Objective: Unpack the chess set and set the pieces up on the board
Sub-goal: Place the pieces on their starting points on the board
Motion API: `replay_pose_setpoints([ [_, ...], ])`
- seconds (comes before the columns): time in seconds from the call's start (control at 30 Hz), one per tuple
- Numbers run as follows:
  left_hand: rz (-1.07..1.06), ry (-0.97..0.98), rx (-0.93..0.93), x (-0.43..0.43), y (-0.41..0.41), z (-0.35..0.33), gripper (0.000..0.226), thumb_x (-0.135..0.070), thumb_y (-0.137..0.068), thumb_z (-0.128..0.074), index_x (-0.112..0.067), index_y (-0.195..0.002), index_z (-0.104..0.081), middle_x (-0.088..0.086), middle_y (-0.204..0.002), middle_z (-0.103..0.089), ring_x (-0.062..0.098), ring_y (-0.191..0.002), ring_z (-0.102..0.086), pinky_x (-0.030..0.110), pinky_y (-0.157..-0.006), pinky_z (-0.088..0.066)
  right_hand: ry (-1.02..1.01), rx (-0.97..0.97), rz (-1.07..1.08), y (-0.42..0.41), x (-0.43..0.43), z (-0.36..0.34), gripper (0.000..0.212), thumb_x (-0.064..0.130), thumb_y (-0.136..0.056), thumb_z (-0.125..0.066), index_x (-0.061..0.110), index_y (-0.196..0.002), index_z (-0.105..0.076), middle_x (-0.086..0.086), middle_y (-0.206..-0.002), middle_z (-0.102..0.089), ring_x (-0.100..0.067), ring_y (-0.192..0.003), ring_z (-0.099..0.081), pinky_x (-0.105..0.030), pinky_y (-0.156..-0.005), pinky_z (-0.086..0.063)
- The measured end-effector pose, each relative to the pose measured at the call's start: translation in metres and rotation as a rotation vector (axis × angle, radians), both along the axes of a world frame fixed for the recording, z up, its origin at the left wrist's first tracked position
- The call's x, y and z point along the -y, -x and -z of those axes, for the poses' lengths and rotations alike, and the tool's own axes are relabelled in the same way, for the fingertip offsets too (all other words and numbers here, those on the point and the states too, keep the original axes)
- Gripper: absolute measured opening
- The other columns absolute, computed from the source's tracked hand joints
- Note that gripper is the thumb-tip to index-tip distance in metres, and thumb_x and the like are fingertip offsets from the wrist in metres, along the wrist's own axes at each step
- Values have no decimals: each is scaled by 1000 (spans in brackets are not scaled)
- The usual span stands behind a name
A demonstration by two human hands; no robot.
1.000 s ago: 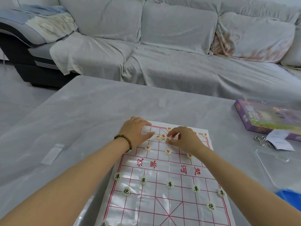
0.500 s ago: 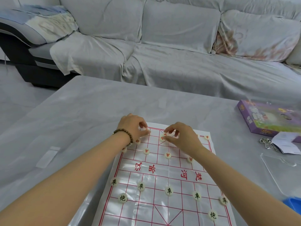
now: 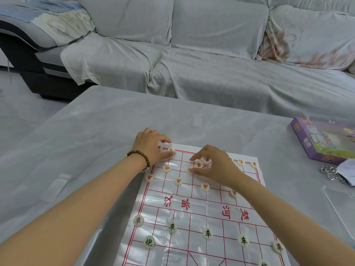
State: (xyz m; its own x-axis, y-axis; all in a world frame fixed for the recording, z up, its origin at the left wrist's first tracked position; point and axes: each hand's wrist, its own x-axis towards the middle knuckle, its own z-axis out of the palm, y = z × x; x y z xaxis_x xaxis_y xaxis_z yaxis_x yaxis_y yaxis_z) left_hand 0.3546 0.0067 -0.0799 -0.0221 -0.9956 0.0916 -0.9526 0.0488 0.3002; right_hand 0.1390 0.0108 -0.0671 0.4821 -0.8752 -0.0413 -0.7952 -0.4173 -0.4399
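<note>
A clear plastic chess board (image 3: 192,210) with a red grid lies on the table. Round cream pieces stand on it: black-lettered ones (image 3: 207,233) in the near rows, red-lettered ones (image 3: 178,181) in the far rows. My left hand (image 3: 151,146), with a bead bracelet on its wrist, is at the board's far left corner. Its fingers curl over two red pieces (image 3: 170,149) there. My right hand (image 3: 215,167) arches over the far middle. A red piece (image 3: 198,165) lies between its index finger and thumb, and the thumb tip touches another (image 3: 189,170).
A purple game box (image 3: 324,143) lies at the table's right edge. Beside it are a metal chain (image 3: 330,173), a folded paper (image 3: 345,169) and a clear plastic lid (image 3: 342,204). A grey covered sofa (image 3: 211,64) runs behind the table.
My left hand has slid from the far middle of the board out to its far left corner. My right hand stayed over the far middle pieces.
</note>
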Motion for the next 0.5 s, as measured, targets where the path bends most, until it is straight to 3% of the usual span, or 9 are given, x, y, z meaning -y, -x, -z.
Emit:
replay_pose_setpoints([
  [0.23,45,-39,3,2,-2,-2,34,-56,-79,-59,-38,-108,-63,-8,-119,-56,15,-115,-39,31,-97,-29,91,-144,-20,13,10,-4,26,39,-84,-65,35,-109,-66,10,-114,-55,-3,-93,-41,-22,-85,-26],
  [0.5,25,-45,-65,5,-2,0,40,-56,-77,-62,-35,-111,-61,-10,-114,-58,15,-113,-42,30,-94,-31,106,-175,-40,4,14,-9,25,40,-82,-67,34,-106,-68,11,-110,-56,-9,-102,-46,-23,-86,-26],
])
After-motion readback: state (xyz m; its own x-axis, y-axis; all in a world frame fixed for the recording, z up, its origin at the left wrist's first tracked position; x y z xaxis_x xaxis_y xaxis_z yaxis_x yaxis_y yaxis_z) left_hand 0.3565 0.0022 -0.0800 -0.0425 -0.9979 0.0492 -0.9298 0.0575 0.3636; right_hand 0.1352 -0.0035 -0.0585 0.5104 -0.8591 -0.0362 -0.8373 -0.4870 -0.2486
